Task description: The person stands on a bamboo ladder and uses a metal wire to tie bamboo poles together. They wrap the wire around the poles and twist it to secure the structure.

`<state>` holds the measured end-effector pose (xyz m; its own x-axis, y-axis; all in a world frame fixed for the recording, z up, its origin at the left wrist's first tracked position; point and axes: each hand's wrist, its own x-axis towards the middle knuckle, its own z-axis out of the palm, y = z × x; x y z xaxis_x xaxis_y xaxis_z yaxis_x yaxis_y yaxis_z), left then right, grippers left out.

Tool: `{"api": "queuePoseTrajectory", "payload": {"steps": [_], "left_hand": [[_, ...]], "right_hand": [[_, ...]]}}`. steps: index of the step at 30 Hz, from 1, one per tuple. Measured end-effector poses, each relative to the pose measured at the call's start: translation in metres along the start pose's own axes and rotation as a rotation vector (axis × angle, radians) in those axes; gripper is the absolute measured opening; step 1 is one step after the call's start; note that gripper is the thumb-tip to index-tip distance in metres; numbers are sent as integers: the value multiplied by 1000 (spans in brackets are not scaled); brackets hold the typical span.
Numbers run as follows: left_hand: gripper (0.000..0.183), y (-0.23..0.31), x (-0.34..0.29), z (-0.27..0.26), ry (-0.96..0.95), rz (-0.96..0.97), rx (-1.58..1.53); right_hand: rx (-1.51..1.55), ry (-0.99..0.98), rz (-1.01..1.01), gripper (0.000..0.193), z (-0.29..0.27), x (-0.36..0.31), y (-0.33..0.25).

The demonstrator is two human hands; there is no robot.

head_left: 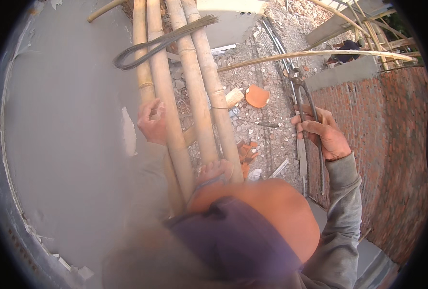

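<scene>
My right hand [325, 132] is closed around the handles of dark metal pincers [297, 77], whose jaws point away from me. My left hand [152, 123] is held beside the leftmost bamboo poles [162, 86], its fingers curled and pinched together; whatever may be between them is too small to make out. Farther off, a bundle of thin tie wire [197, 24], bent into a loop at its left end, lies across the poles. A wire tie [219, 108] circles the right pole. My sandalled foot [215, 172] rests on the bamboo, under my bent knee.
A smooth grey wall [64, 135] rises close on the left, a red brick wall [368, 125] on the right. Rubble [272, 139] with an orange curved piece [257, 96] lies below the poles. A long bamboo strip [310, 55] crosses ahead; another person [345, 50] is far right.
</scene>
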<state>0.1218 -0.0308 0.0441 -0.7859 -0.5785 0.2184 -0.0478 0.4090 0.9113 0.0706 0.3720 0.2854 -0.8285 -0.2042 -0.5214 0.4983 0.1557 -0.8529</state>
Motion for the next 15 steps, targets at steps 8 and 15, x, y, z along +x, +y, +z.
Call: {"api": "queuePoseTrajectory", "payload": {"steps": [8,15], "left_hand": [[50,-129,-53,-101,-384,-1281,-329],[45,-160,-99,-96,-445,-1331,-685]], "right_hand": [[-167,-78,408,45,-34,-44,37],[-97,-33,290,50,-43,-65,44]]}}
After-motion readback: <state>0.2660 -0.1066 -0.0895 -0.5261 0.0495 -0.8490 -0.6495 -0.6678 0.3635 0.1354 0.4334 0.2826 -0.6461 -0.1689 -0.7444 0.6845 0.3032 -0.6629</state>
